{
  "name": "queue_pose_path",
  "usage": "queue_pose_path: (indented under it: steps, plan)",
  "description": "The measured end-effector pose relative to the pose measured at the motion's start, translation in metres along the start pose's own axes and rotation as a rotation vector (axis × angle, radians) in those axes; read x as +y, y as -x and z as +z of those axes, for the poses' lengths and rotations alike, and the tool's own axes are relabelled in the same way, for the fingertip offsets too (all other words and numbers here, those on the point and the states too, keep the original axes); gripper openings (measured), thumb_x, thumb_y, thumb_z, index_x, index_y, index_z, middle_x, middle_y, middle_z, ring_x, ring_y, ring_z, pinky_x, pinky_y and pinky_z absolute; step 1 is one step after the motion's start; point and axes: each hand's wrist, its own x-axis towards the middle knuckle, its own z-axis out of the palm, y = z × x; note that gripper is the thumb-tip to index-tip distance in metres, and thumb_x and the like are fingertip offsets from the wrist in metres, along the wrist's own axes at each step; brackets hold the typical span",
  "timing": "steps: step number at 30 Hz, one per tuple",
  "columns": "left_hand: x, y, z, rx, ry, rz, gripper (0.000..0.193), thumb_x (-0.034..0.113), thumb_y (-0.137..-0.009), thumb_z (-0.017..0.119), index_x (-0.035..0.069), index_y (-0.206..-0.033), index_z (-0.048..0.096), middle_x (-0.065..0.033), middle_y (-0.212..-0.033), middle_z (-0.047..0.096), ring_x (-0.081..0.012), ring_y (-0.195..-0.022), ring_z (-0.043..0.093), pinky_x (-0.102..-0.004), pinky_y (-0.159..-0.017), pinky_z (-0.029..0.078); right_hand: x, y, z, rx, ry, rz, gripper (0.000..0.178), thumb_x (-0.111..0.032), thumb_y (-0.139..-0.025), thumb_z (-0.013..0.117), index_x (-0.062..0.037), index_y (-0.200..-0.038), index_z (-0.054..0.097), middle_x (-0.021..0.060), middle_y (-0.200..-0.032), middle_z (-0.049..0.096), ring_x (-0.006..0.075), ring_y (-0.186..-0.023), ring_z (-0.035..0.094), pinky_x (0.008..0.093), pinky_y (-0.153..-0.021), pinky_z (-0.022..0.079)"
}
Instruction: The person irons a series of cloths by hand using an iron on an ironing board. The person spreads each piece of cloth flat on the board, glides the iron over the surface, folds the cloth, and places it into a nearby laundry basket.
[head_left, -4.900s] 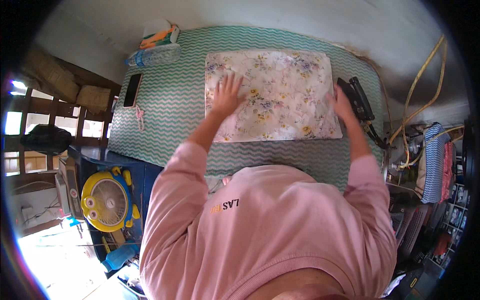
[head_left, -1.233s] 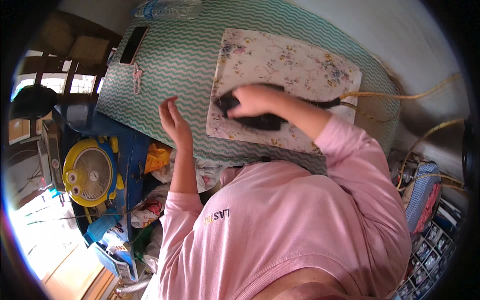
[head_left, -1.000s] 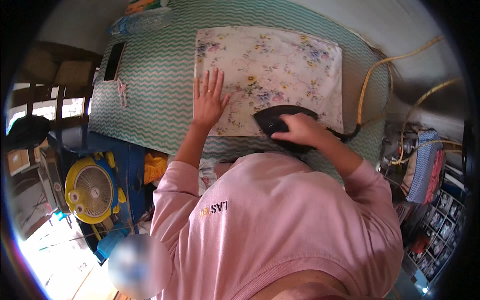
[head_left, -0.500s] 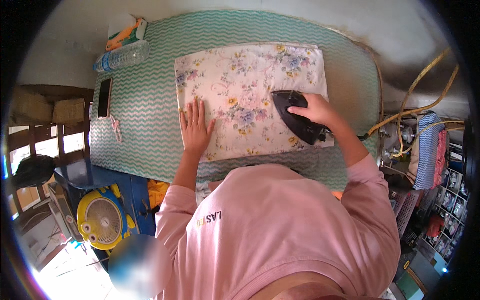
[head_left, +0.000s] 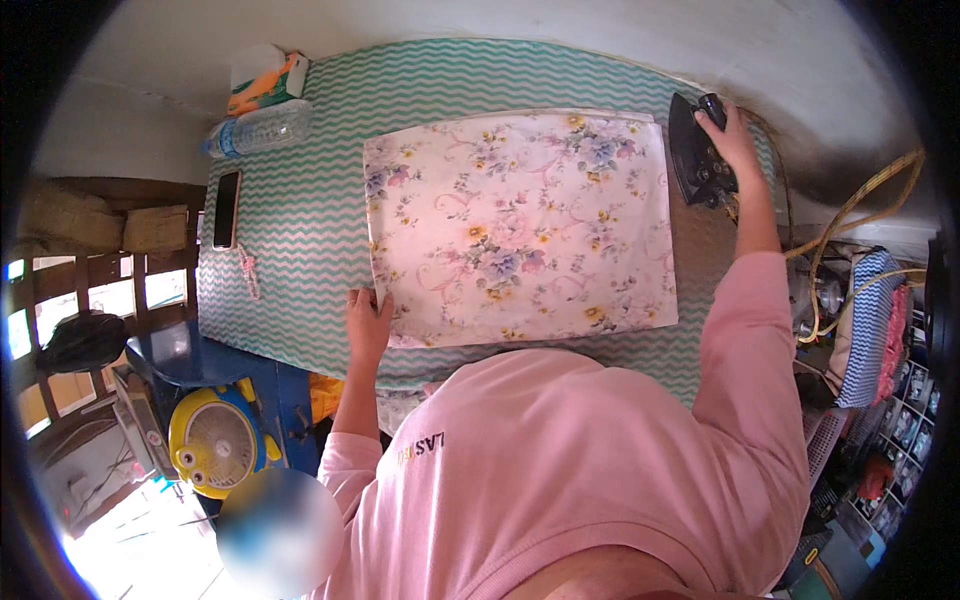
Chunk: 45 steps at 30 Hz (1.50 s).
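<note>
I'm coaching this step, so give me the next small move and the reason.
Probably let the right hand release the iron, once it stands steady. The iron is beyond the right edge of the floral cloth, and the left hand is at the cloth's near left corner, so a freed right hand could help handle it.

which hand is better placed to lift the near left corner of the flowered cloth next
Probably the left hand: it is by that corner of the flowered cloth, with no tool visible in it. The right hand holds the iron, past the cloth's right edge.
</note>
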Motion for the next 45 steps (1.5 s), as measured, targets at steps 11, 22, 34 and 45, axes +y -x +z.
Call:
queue_pose_path:
  steps: [11,22,34,45]
  plan:
    - [0.144,0.001,-0.045,-0.462,0.576,0.320,0.016,0.002,-0.076,0.053,0.002,-0.089,0.043,-0.0040,-0.075,0.051,-0.0111,-0.059,0.048,-0.0230,-0.053,0.040,-0.277,0.205,0.051,-1.197,-1.309,0.436,0.048,-0.036,-0.077,0.055,-0.0036,-0.111,0.046,0.0073,-0.090,0.052,0.0127,-0.076,0.049,0.0238,-0.063,0.043]
    - [0.181,-0.128,-0.001,-0.242,-0.651,1.331,0.038,0.010,-0.068,0.054,0.026,-0.103,0.055,-0.0069,-0.124,0.037,-0.0291,-0.124,0.020,-0.0513,-0.100,0.013,-0.257,0.201,0.029,-0.927,-0.843,0.020,0.039,-0.010,-0.069,0.054,0.0024,-0.106,0.049,0.0150,-0.089,0.058,0.0227,-0.085,0.055,0.0332,-0.074,0.042]
    - [0.364,-0.195,0.043,-0.359,-0.979,1.393,0.032,0.018,-0.070,0.059,0.018,-0.102,0.053,-0.0056,-0.096,0.056,-0.0182,-0.097,0.051,-0.0467,-0.100,0.014,-0.076,0.253,-0.019,-0.472,-0.999,0.435,0.036,-0.022,-0.072,0.060,0.0044,-0.096,0.054,0.0087,-0.079,0.058,0.0141,-0.073,0.053,0.0274,-0.065,0.042]
    - [0.395,-0.216,0.151,-0.010,-0.479,1.516,0.047,0.031,-0.069,0.063,0.014,-0.109,0.044,-0.0086,-0.105,0.050,-0.0237,-0.103,0.046,-0.0564,-0.088,0.026,-0.031,0.288,-0.009,-0.276,-0.809,0.700,0.032,-0.022,-0.075,0.058,0.0043,-0.093,0.054,0.0140,-0.077,0.058,0.0177,-0.068,0.055,0.0282,-0.063,0.043]
